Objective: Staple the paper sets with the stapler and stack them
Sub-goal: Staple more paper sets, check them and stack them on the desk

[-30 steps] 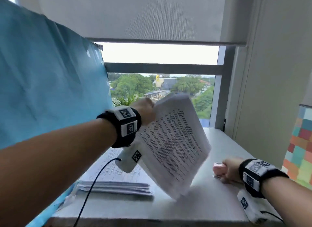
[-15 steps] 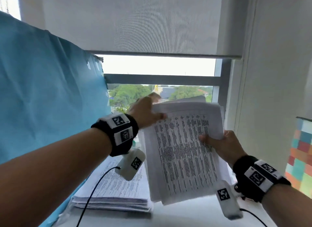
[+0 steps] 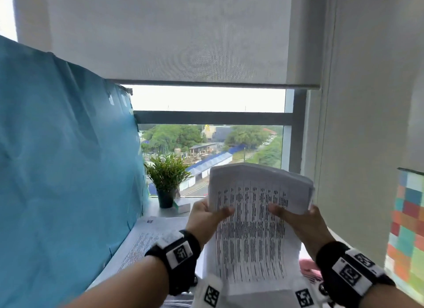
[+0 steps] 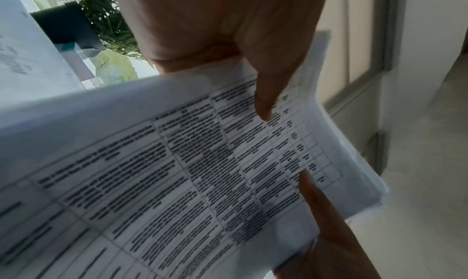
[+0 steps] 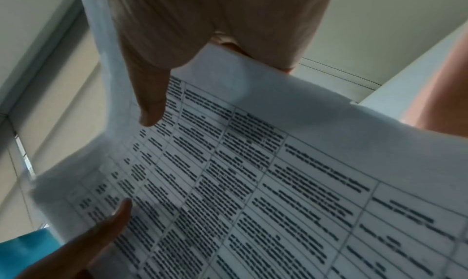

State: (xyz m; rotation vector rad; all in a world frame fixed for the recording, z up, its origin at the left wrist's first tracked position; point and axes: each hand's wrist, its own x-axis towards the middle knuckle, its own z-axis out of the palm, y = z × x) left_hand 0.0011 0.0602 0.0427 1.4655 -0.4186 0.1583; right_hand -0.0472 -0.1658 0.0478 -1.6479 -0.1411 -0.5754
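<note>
A set of white sheets printed with tables, the paper set [image 3: 252, 234], stands upright in front of me above the table. My left hand [image 3: 206, 216] grips its left edge, thumb on the printed face, and my right hand [image 3: 298, 218] grips its right edge the same way. Both wrist views show the paper set [image 4: 202, 163] [image 5: 253, 173] up close with a thumb pressed on the print. The top of the set curls back. A pink stapler [image 3: 308, 270] lies on the table behind the set's lower right, partly hidden. A stack of papers [image 3: 146, 239] lies on the table at left.
A blue sheet [image 3: 64, 170] covers the left side. A potted plant [image 3: 167, 181] and a small white box [image 3: 183, 208] stand on the sill by the window. A white wall and a coloured checked panel [image 3: 408, 234] close the right side.
My right hand left the stapler on the table and took the set's right edge. Both hands brought the set lower and upright before me. The head view tilted up.
</note>
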